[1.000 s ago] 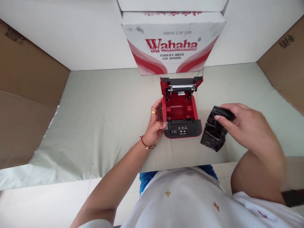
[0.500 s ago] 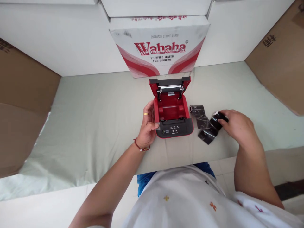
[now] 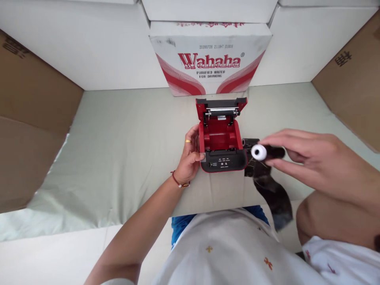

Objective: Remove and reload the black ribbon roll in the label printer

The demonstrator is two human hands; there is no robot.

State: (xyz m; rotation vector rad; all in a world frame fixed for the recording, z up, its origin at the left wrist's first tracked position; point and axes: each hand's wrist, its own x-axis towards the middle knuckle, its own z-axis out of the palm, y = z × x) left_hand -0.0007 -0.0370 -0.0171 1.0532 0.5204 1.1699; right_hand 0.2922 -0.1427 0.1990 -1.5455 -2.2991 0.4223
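A small red and black label printer (image 3: 223, 135) stands on the cloth with its lid raised; its red bay holds no roll. My left hand (image 3: 191, 156) is closed on the printer's left side, thumb on the front corner. Raised to the right of the printer, my right hand (image 3: 308, 158) pinches a roll of glossy black strip (image 3: 274, 152). The roll's white end with a dark core hole faces the camera. Its loose tail (image 3: 276, 202) hangs down, blurred. Behind it, a second black roll (image 3: 251, 141) lies beside the printer, partly covered.
A white and red water carton (image 3: 210, 67) stands behind the printer against large white boxes (image 3: 89, 47). Brown cardboard boxes flank the table at left (image 3: 32, 87) and right (image 3: 356, 87). A pale green cloth (image 3: 124, 150) covers the tabletop.
My right hand has lifted its black roll off the table and turned the white end toward the camera, the tail now hanging. My left hand keeps its hold on the printer. The view has shifted slightly.
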